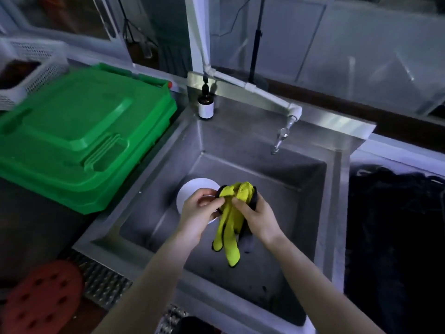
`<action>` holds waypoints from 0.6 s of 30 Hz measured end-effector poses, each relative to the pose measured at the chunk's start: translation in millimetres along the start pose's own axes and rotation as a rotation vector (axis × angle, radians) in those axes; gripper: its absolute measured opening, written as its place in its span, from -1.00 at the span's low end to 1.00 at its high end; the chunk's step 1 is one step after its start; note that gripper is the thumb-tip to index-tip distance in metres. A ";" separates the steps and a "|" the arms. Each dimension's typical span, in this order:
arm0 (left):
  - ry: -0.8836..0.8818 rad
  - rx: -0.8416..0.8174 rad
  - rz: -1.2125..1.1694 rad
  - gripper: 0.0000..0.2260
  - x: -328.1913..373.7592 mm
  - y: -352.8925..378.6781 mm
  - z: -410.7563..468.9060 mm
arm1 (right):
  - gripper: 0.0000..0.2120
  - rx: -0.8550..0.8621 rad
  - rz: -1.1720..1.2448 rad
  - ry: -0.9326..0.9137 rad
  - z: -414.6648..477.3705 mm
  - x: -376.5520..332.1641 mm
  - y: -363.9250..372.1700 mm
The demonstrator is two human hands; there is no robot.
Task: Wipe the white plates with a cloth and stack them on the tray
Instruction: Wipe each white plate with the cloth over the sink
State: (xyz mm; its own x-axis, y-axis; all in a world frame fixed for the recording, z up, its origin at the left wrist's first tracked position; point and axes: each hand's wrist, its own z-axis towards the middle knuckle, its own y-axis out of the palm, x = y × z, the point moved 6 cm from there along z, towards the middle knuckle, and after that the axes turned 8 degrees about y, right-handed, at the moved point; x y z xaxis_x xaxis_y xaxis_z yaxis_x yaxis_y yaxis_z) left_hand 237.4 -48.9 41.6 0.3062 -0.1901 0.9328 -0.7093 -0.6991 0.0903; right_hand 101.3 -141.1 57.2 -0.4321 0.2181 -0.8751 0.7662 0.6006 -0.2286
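Over the steel sink, our left hand curled its fingers round a white plate while our right hand gripped the yellow cloth.

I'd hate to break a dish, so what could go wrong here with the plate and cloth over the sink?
The left hand seems to hold the white plate while pinching the yellow cloth; that split grip might let the plate slip and chip in the sink. The cloth's loose end, hanging below the right hand, could drag on its floor and pick up dirt.
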 end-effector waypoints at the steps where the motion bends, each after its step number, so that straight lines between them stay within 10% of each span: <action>1: -0.011 0.010 0.032 -0.90 -5.1 -8.8 14.5 | -0.93 0.039 -0.001 0.026 10.8 1.7 0.1; 9: -0.146 0.124 0.456 -0.68 -75.8 -97.7 147.7 | -0.80 0.203 -0.042 0.245 100.7 31.7 14.2; 18: -0.232 -0.112 0.961 -0.44 -158.3 -128.8 233.6 | -0.67 0.313 -0.083 0.498 160.6 96.5 30.6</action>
State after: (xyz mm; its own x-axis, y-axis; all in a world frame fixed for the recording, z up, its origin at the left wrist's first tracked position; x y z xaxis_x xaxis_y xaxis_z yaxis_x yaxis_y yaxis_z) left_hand 428.7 -89.8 -199.2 -0.3221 -0.7801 0.5363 -0.7734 -0.1098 -0.6243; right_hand 159.4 -225.2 -102.8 -0.6098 0.5605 -0.5603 0.7914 0.3924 -0.4688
